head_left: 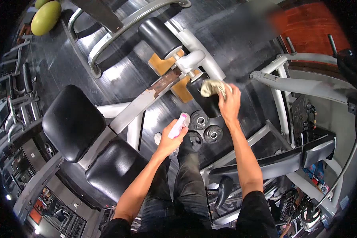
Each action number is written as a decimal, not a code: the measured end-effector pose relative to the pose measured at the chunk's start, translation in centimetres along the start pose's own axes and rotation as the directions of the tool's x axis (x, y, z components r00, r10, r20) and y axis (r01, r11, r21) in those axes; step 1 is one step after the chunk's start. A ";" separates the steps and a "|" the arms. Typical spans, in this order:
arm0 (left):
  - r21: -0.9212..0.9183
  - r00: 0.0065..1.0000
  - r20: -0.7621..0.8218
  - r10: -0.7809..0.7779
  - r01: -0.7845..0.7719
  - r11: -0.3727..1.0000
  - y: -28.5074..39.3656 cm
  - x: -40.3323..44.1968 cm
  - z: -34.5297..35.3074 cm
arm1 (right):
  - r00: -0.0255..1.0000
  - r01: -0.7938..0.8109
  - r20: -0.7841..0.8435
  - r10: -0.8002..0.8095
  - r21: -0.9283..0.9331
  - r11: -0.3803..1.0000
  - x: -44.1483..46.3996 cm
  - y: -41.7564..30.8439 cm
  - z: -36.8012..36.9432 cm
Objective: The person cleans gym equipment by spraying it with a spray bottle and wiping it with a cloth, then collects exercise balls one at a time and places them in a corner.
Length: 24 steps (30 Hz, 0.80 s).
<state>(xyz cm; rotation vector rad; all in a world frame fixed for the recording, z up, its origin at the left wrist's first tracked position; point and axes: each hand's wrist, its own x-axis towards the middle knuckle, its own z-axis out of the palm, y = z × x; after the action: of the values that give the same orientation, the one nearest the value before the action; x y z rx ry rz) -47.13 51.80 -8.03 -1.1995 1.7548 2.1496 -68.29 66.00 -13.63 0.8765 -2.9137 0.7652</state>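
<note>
My right hand (229, 104) is closed on a crumpled beige cloth (212, 88), which lies against a black foam roller (204, 97) on a gym bench. My left hand (173, 137) grips a bottle with a white and pink top (179, 126), apparently a spray bottle; its lower part is mostly hidden by the hand. A second black roller (159, 37) sits farther along the same grey metal frame (141, 99). Worn, rusty-looking paint marks the beam near the tan foot plates (181, 89).
Several black weight plates (200, 120) lie on the dark floor below the roller. Black bench pads (73, 123) are at the left. Another padded bench (261, 164) and a grey rack (279, 77) stand at the right. Yellow-green balls (46, 18) are at the upper left.
</note>
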 end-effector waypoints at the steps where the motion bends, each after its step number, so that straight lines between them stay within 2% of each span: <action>1: -0.008 1.000 0.007 -0.005 0.005 1.000 0.1 0.0 0.1 | 1.000 0.003 -0.017 -0.002 0.049 0.999 1.4 -1.4 0.6; 2: -0.018 1.000 0.014 -0.009 0.009 1.000 0.2 0.1 0.3 | 0.999 0.048 -0.016 -0.047 0.063 0.997 2.1 -2.7 1.3; 4: -0.019 1.000 0.008 -0.012 0.013 1.000 -0.2 0.3 0.5 | 0.958 0.255 0.154 -0.241 -0.084 0.963 2.7 -4.6 3.0; 9: 0.000 0.999 0.023 -0.029 0.029 1.000 0.3 0.4 -0.2 | 0.891 0.376 0.338 -0.304 -0.172 0.911 -0.4 -4.5 5.6; 14: 0.067 0.999 0.034 -0.022 0.020 0.998 0.3 0.2 -1.2 | 0.824 0.431 0.450 -0.345 -0.102 0.896 -5.7 0.4 0.5; 16: 0.063 1.000 0.021 -0.001 0.000 0.998 -0.1 0.3 -1.4 | 0.843 0.369 0.456 -0.285 -0.104 0.924 -6.9 1.9 -1.2; 18: 0.016 0.999 0.018 -0.040 0.040 0.999 0.2 0.2 -1.3 | 0.873 0.224 0.465 -0.144 -0.120 0.967 -6.7 2.6 -2.1; 20: 0.000 0.998 0.036 -0.052 0.052 0.999 0.1 0.0 -1.2 | 0.943 -0.061 0.319 0.095 -0.115 0.992 -5.8 2.3 -0.8; 21: -0.016 0.997 0.050 -0.064 0.064 0.998 0.1 -0.1 -1.0 | 0.962 -0.177 0.202 0.184 -0.056 0.983 -5.1 1.5 -0.2; 22: -0.019 0.997 0.049 -0.061 0.062 0.998 -0.2 -0.1 -0.9 | 0.972 -0.198 0.124 0.201 -0.037 0.979 -4.6 0.5 0.4; 24: 0.010 0.999 0.044 -0.016 0.016 1.000 -0.5 -0.2 -0.7 | 0.979 -0.109 0.171 0.114 -0.036 0.993 -4.0 -1.7 1.1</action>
<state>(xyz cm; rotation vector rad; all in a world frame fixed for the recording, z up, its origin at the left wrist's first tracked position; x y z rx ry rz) -46.43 51.42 -8.31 -1.1507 1.7296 2.1400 -63.87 66.30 -14.39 0.8226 -3.1405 0.6868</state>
